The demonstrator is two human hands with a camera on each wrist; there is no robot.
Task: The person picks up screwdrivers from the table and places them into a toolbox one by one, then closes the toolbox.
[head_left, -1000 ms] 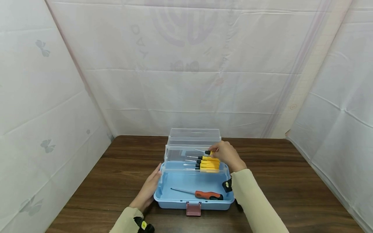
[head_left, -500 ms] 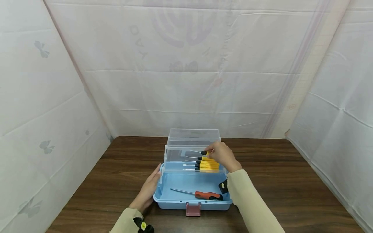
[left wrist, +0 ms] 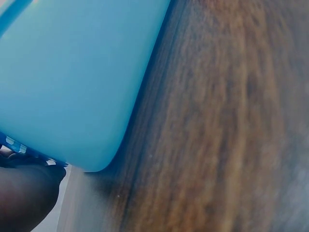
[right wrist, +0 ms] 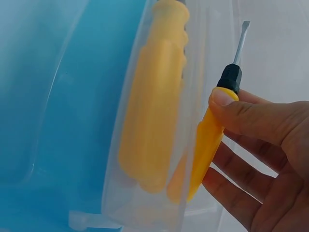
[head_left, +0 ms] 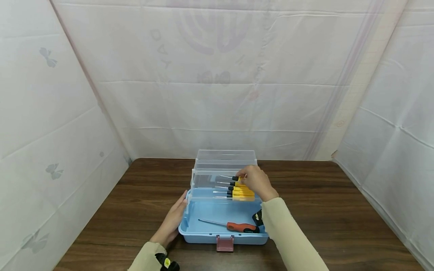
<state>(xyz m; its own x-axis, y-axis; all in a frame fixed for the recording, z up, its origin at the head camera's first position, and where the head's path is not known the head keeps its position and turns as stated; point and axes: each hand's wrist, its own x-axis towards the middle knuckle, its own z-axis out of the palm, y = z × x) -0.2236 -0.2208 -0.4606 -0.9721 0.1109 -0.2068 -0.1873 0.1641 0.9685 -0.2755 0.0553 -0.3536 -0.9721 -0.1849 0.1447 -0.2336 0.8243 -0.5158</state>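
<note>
My right hand (head_left: 255, 182) pinches a yellow-handled screwdriver (right wrist: 207, 135) with a black collar and flat metal tip over the clear tray (right wrist: 111, 174) of a blue toolbox (head_left: 200, 238). In the right wrist view, the thumb lies near the collar, and the handle's lower end dips behind the clear tray wall. Several similar yellow screwdrivers (head_left: 241, 193) lie side by side in that tray. An orange-and-black screwdriver (head_left: 240, 226) rests in the box's bottom. Against the box's left side rests my left hand (head_left: 173, 218), fingers fairly straight; in the left wrist view only part of it shows.
The clear lid (head_left: 226, 154) stands raised at the back, near the white cloth wall (head_left: 217, 113). A reddish latch (head_left: 225, 244) hangs at the box's front. Brown wooden table (head_left: 322, 210) surrounds the box, with cloth walls on both sides.
My right hand has shifted slightly left with the yellow screwdriver, lowering it a little toward the others in the tray. The left hand has stayed in place.
</note>
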